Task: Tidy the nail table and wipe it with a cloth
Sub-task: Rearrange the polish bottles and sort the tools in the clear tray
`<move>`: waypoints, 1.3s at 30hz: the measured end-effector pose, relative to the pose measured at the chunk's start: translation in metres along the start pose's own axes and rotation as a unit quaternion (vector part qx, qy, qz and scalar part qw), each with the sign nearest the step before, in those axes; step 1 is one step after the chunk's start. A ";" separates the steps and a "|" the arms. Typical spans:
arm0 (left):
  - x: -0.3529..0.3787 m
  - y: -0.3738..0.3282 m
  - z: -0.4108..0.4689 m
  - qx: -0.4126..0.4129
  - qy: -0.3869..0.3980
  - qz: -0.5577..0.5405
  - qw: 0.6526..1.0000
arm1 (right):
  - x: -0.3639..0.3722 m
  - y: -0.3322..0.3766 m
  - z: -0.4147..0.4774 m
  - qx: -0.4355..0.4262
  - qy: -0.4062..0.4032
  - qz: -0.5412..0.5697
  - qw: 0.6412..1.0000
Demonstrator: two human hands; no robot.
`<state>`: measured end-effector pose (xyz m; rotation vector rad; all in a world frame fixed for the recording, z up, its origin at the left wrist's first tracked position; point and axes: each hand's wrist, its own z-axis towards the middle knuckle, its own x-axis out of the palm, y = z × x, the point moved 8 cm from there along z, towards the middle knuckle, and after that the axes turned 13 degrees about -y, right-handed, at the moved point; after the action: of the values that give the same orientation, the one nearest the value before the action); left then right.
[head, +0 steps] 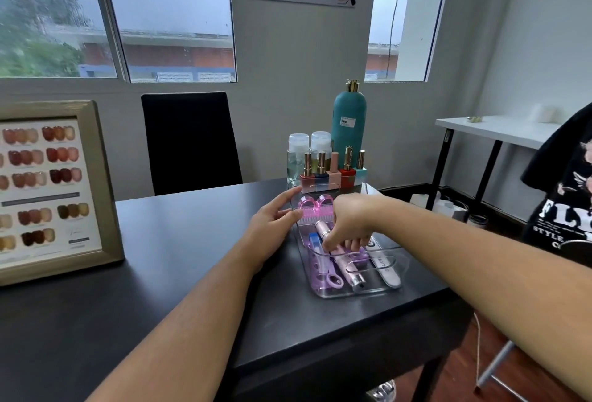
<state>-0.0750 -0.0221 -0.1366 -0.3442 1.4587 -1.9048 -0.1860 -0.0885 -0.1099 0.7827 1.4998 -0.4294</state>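
table point(192, 241): black, smooth, faint sheen | tray point(323, 293): clear glossy plastic | brush point(315, 208) at the tray's 12 o'clock: translucent pink plastic | polish caps point(348, 158): shiny gold metallic look | teal bottle point(349, 123) at 1 o'clock: matt plastic | picture frame point(105, 183) at 9 o'clock: brushed champagne finish

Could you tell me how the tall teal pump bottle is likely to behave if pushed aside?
The teal pump bottle stands tall and narrow, so a high push would probably tip it. It is opaque, so its weight cannot be told. Falling, it might knock the polish bottles before it.
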 end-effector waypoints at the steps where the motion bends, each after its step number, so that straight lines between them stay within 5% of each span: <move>1: 0.000 0.000 0.000 0.000 -0.001 0.000 1.000 | 0.002 0.002 0.001 0.003 0.011 -0.005 1.000; 9: 0.000 0.001 0.000 -0.002 0.002 -0.006 1.000 | -0.017 -0.009 0.003 0.033 -0.003 0.077 0.996; 13: 0.001 0.002 0.000 -0.010 0.001 -0.003 1.000 | -0.034 -0.025 0.004 0.042 -0.063 0.011 0.997; 20: 0.001 0.000 -0.001 -0.011 0.002 -0.002 1.000 | -0.016 -0.024 0.008 0.037 -0.039 0.010 0.998; 27: 0.000 0.003 0.001 -0.002 -0.001 0.015 1.000 | -0.011 -0.019 0.007 0.057 0.009 0.126 0.990; 32: 0.001 0.005 0.001 -0.006 0.004 0.017 1.000 | -0.028 -0.026 0.007 0.038 -0.064 0.019 0.997; 39: 0.001 0.003 0.001 -0.007 -0.002 0.017 1.000 | -0.011 -0.023 0.004 0.038 -0.033 -0.013 0.999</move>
<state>-0.0736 -0.0237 -0.1393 -0.3268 1.4682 -1.8661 -0.1996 -0.1092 -0.1041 0.8013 1.4413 -0.5293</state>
